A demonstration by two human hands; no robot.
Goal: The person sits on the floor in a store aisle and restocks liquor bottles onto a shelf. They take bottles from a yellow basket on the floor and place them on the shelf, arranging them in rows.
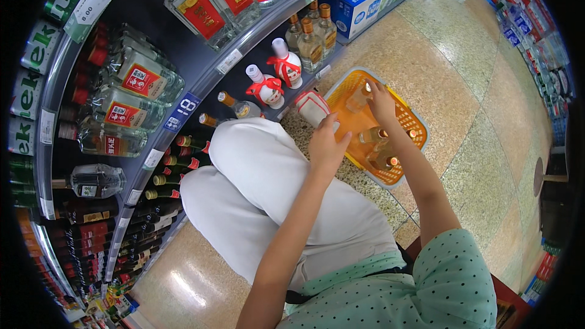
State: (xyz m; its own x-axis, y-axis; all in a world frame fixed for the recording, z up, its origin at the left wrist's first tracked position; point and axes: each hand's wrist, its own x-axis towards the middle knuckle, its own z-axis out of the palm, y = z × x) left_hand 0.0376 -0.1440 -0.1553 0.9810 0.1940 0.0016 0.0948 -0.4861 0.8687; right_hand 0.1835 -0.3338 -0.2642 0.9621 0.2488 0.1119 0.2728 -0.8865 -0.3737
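Observation:
An orange plastic shopping basket (349, 76) with a grey rim stands on the floor before me. Inside its far end, my right hand (381, 100) is at the cap of a clear glass bottle (357, 100), with fingers around the top. Several more clear bottles with gold caps lie or stand at the near end, one of them a glass bottle (371, 135). My left hand (328, 146) hovers over the basket's left edge, fingers apart and holding nothing. A folded white cloth with red edging (312, 107) lies between basket and shelf, close to the left fingertips.
Left of me runs a store shelf (208, 71) full of bottles. Two white bottles with red ribbons, one a ceramic bottle (266, 91), stand on its lowest level beside gold-capped glass bottles (311, 48). A blue carton (356, 9) sits farther along. Stocked shelves (532, 32) line the far right.

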